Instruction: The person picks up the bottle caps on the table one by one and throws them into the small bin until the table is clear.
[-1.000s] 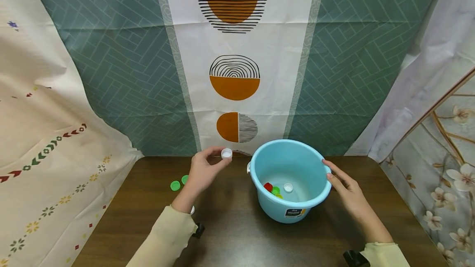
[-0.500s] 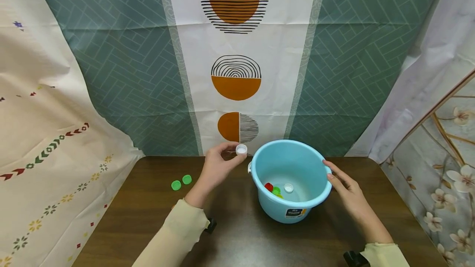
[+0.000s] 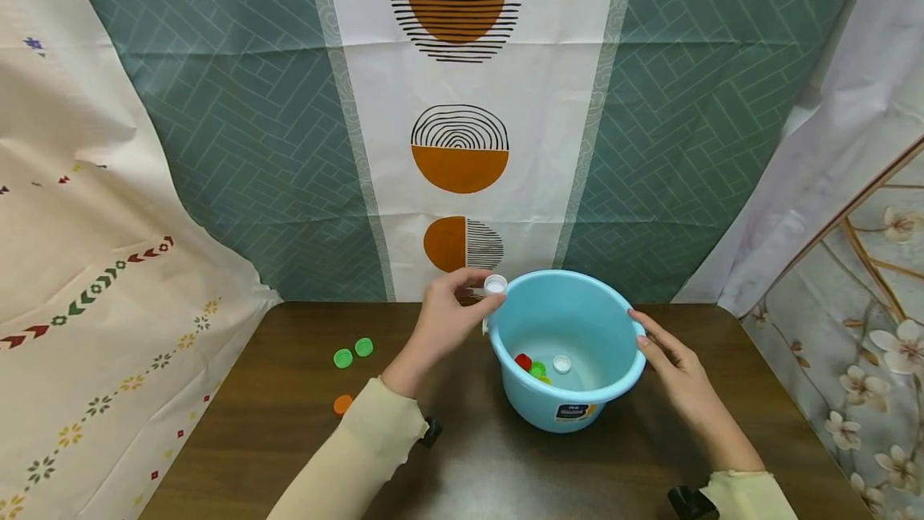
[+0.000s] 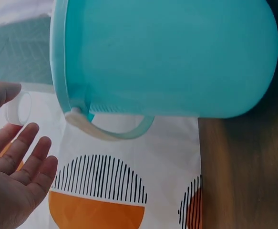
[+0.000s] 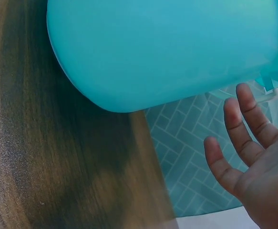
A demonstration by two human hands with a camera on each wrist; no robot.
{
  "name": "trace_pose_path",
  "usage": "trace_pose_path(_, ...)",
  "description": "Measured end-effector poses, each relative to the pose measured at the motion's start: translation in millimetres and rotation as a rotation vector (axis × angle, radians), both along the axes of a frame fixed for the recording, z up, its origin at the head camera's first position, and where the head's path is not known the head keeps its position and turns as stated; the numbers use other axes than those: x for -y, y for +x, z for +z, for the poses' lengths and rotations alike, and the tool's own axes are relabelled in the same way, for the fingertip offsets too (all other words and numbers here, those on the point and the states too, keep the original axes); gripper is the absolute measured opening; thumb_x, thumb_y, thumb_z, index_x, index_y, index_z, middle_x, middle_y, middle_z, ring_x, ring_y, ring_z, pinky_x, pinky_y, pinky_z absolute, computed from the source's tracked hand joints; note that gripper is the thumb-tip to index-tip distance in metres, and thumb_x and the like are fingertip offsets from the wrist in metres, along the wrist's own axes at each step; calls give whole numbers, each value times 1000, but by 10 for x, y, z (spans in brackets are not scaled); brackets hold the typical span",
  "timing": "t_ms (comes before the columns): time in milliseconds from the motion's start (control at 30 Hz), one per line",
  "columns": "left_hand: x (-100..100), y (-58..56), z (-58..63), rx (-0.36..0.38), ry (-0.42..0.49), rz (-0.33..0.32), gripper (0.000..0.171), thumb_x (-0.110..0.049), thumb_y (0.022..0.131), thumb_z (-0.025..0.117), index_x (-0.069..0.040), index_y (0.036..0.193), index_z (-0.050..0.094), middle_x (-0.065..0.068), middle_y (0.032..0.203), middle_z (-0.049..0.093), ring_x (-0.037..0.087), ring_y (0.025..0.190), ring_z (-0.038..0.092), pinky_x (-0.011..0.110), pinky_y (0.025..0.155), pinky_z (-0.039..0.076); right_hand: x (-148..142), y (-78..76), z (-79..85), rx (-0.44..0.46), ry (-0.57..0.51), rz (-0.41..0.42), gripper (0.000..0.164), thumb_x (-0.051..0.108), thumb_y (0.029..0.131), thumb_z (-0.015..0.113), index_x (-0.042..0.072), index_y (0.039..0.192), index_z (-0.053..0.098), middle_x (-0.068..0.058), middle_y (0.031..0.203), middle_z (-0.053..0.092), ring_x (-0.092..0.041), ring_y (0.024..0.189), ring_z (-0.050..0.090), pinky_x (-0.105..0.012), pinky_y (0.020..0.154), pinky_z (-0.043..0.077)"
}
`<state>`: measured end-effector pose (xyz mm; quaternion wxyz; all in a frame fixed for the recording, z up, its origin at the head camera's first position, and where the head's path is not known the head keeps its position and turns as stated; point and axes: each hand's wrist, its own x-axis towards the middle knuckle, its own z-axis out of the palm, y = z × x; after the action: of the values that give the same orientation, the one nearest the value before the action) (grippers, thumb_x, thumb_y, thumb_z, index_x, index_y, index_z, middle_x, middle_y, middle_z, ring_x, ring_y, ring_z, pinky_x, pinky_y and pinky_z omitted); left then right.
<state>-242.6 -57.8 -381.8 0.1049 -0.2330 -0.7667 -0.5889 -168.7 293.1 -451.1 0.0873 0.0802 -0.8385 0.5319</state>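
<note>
Between thumb and index finger, my left hand (image 3: 446,327) pinches a white bottle cap (image 3: 495,285) at the left rim of a light blue bucket (image 3: 534,400). The left wrist view shows that cap (image 4: 18,109) beside the bucket's rim, the other fingers loosely spread. My right hand (image 3: 674,367) holds the bucket's right rim by thumb and index finger; its other fingers (image 5: 241,136) extend below the rim. Inside the bucket lie a red cap (image 3: 523,362), a green cap (image 3: 537,369), a partly hidden yellow cap (image 3: 544,380) and a white cap (image 3: 561,364).
On the dark wooden table (image 3: 274,440), left of the bucket, lie two green caps (image 3: 342,358) and an orange cap (image 3: 342,404). The bucket's handle (image 4: 115,133) hangs at its side. Patterned cloth (image 3: 245,143) hangs behind the table.
My left hand has moved right with the white cap, from over the table to the bucket's left rim, uncovering the orange cap. The right hand and the bucket have stayed in place.
</note>
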Motion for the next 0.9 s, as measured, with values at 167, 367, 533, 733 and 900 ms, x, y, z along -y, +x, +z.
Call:
trace_pose_path(167,-76,-4,14,-5,-24,-11,31,-29,85,78,-18,114,70,-6,105,68,23,92,65,34,76,56,-8,-2,0,3,15,-5,45,30,106,44,28,151,40,-2,153,39,3,125,43,-15,88,43)
trace_pose_path(367,-199,-7,39,7,-65,-17,32,-33,86,77,-20,115,70,-9,107,67,24,102,62,43,88,51,-13,-8,-2,1,15,-2,45,30,106,44,28,151,40,0,153,38,2,126,43,-15,89,43)
trace_pose_path(533,-311,-11,58,21,-64,-39,30,-36,85,77,-22,112,71,-11,106,66,24,104,60,47,90,50,-11,-15,-9,-5,12,3,45,29,106,44,27,151,40,-2,152,39,3,124,45,-16,88,44)
trace_pose_path(733,-442,-19,84,28,-70,-48,33,-39,84,77,-21,112,71,-13,104,67,23,103,60,45,90,50,-10,-12,-18,-4,8,2,45,29,106,44,28,151,40,-3,152,39,2,124,45,-16,88,45)
trace_pose_path(900,-566,-38,99,3,-87,-62,33,-37,84,77,-19,112,72,-15,104,67,19,102,61,41,90,50,-13,-8,-23,7,14,-8,45,30,106,44,29,150,40,-1,153,38,3,126,43,-15,88,43)
